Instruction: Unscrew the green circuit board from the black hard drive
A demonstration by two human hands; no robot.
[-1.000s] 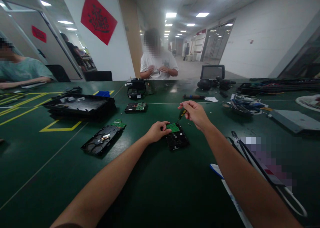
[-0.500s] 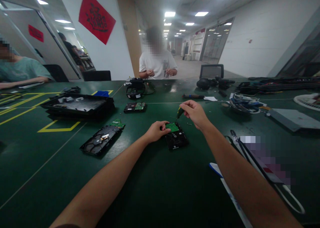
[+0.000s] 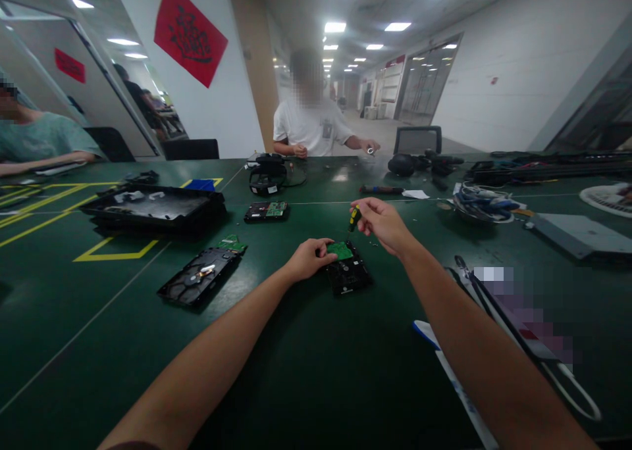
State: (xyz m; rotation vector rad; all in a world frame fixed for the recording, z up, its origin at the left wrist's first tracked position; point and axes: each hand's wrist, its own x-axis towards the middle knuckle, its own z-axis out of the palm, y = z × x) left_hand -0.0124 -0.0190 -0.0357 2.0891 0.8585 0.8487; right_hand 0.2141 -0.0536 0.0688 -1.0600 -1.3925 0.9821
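Note:
A black hard drive (image 3: pixel 348 274) with a green circuit board (image 3: pixel 340 250) on top lies on the green table (image 3: pixel 306 371) in front of me. My left hand (image 3: pixel 307 259) is closed on the drive's left edge, fingertips on the board. My right hand (image 3: pixel 382 224) grips a small yellow-and-black screwdriver (image 3: pixel 353 218), held upright with its tip over the board's far right corner.
An opened drive (image 3: pixel 196 275) and a loose green board (image 3: pixel 233 243) lie to the left, a black tray (image 3: pixel 153 206) behind them, another drive (image 3: pixel 267 211) farther back. Cables (image 3: pixel 484 205) and a lanyard (image 3: pixel 523 338) lie to the right. A person in white sits opposite, another at far left.
My right hand has tilted the screwdriver more upright and brought it slightly left over the board. The person opposite has stretched one arm out across the table. My left hand stays put.

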